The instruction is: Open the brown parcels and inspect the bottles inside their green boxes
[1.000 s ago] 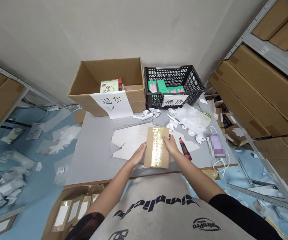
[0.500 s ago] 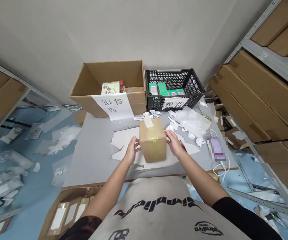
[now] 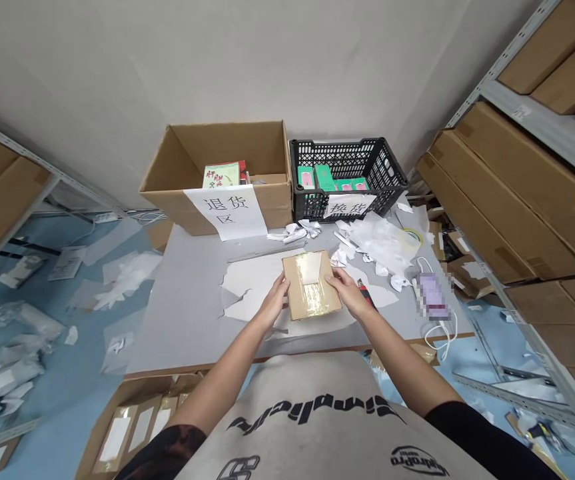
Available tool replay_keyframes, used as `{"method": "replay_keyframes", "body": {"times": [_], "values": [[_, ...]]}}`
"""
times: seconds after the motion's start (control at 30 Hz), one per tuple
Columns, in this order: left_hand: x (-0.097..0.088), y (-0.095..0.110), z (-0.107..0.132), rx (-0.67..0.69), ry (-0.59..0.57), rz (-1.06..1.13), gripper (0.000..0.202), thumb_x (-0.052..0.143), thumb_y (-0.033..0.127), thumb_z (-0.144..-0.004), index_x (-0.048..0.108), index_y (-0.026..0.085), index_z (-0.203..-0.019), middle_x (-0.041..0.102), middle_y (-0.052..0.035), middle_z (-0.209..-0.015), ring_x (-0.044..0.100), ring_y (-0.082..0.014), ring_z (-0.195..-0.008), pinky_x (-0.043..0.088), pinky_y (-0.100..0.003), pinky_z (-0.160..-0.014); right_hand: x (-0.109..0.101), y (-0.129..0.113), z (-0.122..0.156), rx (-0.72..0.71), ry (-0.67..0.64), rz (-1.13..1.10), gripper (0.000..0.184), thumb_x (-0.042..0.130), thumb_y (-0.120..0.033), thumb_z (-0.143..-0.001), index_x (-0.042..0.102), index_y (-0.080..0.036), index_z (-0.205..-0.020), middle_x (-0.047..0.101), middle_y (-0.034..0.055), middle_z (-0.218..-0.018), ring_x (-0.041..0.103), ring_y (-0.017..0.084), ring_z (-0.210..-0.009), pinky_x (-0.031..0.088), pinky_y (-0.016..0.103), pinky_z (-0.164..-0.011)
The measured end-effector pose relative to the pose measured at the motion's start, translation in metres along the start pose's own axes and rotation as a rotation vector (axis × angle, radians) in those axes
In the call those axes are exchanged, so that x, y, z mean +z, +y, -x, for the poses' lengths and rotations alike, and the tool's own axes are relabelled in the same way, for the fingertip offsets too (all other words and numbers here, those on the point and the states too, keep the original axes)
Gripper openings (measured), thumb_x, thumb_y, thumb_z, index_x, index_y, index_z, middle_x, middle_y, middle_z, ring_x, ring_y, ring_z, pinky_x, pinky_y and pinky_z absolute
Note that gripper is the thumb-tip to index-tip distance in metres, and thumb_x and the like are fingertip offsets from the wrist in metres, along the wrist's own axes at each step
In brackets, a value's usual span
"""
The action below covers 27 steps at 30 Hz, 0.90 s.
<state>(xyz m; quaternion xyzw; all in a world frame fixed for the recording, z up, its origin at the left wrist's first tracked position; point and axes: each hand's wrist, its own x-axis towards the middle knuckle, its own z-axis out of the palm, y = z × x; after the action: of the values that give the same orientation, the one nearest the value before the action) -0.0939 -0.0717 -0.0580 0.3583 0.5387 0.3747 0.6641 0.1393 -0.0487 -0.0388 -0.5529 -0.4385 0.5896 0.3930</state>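
A person stands at the worktop (image 3: 182, 313) with both bare hands on a small taped cardboard parcel (image 3: 311, 285), which lies flat over torn white backing paper (image 3: 250, 287) near the worktop's front edge. Glossy clear tape runs across its top face. The left hand (image 3: 272, 301) has a narrow grip on the parcel's left edge and the right hand (image 3: 346, 295) does the same on its right edge, so the parcel sits squarely between them; whether it touches the paper or is just lifted off it, I can't tell. Just beside the right hand lies a red-and-black utility knife (image 3: 368, 297), partly hidden by that hand. Beyond the parcel, at the worktop's far edge, stand an open cardboard carton (image 3: 278, 200) with a paper sign (image 3: 224, 212) on its front and a black plastic crate (image 3: 347, 160) holding green boxes (image 3: 312, 178). Crumpled white wrapping (image 3: 380, 243) and a roll of tape (image 3: 412, 235) lie to the right, with a pixelated packet (image 3: 433, 297) and a white cord (image 3: 440, 330) nearer the edge.
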Motion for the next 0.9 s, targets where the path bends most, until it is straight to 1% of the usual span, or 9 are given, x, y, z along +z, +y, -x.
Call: {"method": "replay_keyframes", "body": {"times": [0.13, 0.27, 0.4, 0.5, 0.6, 0.67, 0.73, 0.8, 0.9], "values": [[-0.004, 0.003, 0.004, 0.16, 0.044, 0.051, 0.05, 0.059, 0.051, -0.085, 0.05, 0.031, -0.13, 0.046, -0.0048, -0.148, 0.043, -0.0278, -0.134, 0.047, -0.039, -0.096, 0.0, -0.004, 0.005, -0.076, -0.029, -0.183, 0.028, 0.062, -0.055, -0.082, 0.062, -0.028, -0.09, 0.068, 0.0001, -0.111, 0.058, 0.023, -0.111, 0.046, 0.034, -0.092], [-0.006, -0.007, 0.002, 0.177, 0.025, 0.112, 0.032, 0.055, 0.052, -0.085, 0.052, 0.026, -0.103, 0.051, -0.0044, -0.14, 0.049, -0.0257, -0.127, 0.049, -0.04, -0.093, 0.005, 0.013, 0.005, -0.036, 0.068, -0.16, 0.036, 0.06, -0.061, -0.081, 0.052, -0.026, -0.077, 0.065, 0.0006, -0.092, 0.061, 0.021, -0.097, 0.048, 0.033, -0.086], [-0.001, -0.028, -0.004, 0.04, 0.09, -0.003, 0.034, 0.055, 0.057, -0.085, 0.048, 0.025, -0.091, 0.061, -0.0056, -0.121, 0.059, -0.0227, -0.111, 0.049, -0.037, -0.088, 0.011, 0.044, 0.006, 0.101, 0.126, -0.042, 0.043, 0.073, -0.054, -0.068, 0.057, -0.027, -0.097, 0.064, 0.0013, -0.089, 0.062, 0.022, -0.089, 0.05, 0.034, -0.081], [0.001, -0.038, -0.011, -0.006, 0.143, -0.066, 0.042, 0.067, 0.052, -0.078, 0.052, 0.024, -0.105, 0.06, -0.0084, -0.117, 0.062, -0.0235, -0.102, 0.049, -0.038, -0.087, 0.013, 0.056, 0.004, 0.19, 0.086, -0.013, 0.062, 0.074, -0.046, -0.066, 0.055, -0.027, -0.122, 0.066, 0.004, -0.102, 0.064, 0.024, -0.095, 0.05, 0.035, -0.085], [0.002, -0.034, -0.019, -0.006, 0.099, -0.057, 0.061, 0.073, 0.045, -0.075, 0.049, 0.026, -0.128, 0.059, -0.0102, -0.125, 0.063, -0.0251, -0.103, 0.048, -0.04, -0.091, 0.013, 0.052, -0.002, 0.19, 0.052, -0.018, 0.07, 0.074, -0.04, -0.067, 0.052, -0.029, -0.133, 0.065, 0.0053, -0.118, 0.063, 0.024, -0.105, 0.049, 0.036, -0.09], [0.005, -0.026, -0.023, 0.005, 0.04, -0.033, 0.068, 0.074, 0.039, -0.074, 0.046, 0.026, -0.135, 0.058, -0.0102, -0.132, 0.063, -0.0266, -0.106, 0.048, -0.041, -0.094, 0.014, 0.042, -0.009, 0.174, 0.001, -0.022, 0.065, 0.073, -0.041, -0.069, 0.055, -0.03, -0.131, 0.065, 0.0048, -0.122, 0.063, 0.025, -0.106, 0.049, 0.037, -0.092], [0.01, -0.018, -0.024, 0.034, 0.029, -0.015, 0.068, 0.074, 0.033, -0.072, 0.047, 0.026, -0.134, 0.054, -0.0096, -0.139, 0.061, -0.0278, -0.111, 0.047, -0.041, -0.095, 0.013, 0.031, -0.014, 0.151, -0.033, -0.038, 0.054, 0.071, -0.045, -0.073, 0.059, -0.03, -0.123, 0.066, 0.0039, -0.122, 0.063, 0.025, -0.106, 0.049, 0.037, -0.091], [0.014, -0.014, -0.022, 0.111, 0.056, -0.006, 0.066, 0.075, 0.027, -0.068, 0.048, 0.026, -0.128, 0.049, -0.0089, -0.144, 0.057, -0.028, -0.119, 0.047, -0.04, -0.097, 0.011, 0.02, -0.016, 0.113, -0.001, -0.057, 0.041, 0.069, -0.05, -0.076, 0.062, -0.029, -0.11, 0.068, 0.0026, -0.119, 0.063, 0.024, -0.107, 0.049, 0.036, -0.09], [0.012, -0.013, -0.017, 0.26, 0.088, 0.026, 0.053, 0.073, 0.019, -0.062, 0.049, 0.025, -0.11, 0.052, -0.0064, -0.137, 0.052, -0.026, -0.124, 0.045, -0.038, -0.098, 0.006, 0.01, -0.015, 0.021, 0.043, -0.128, 0.033, 0.062, -0.059, -0.082, 0.059, -0.029, -0.091, 0.069, 0.0007, -0.113, 0.062, 0.022, -0.108, 0.049, 0.034, -0.091]]}}
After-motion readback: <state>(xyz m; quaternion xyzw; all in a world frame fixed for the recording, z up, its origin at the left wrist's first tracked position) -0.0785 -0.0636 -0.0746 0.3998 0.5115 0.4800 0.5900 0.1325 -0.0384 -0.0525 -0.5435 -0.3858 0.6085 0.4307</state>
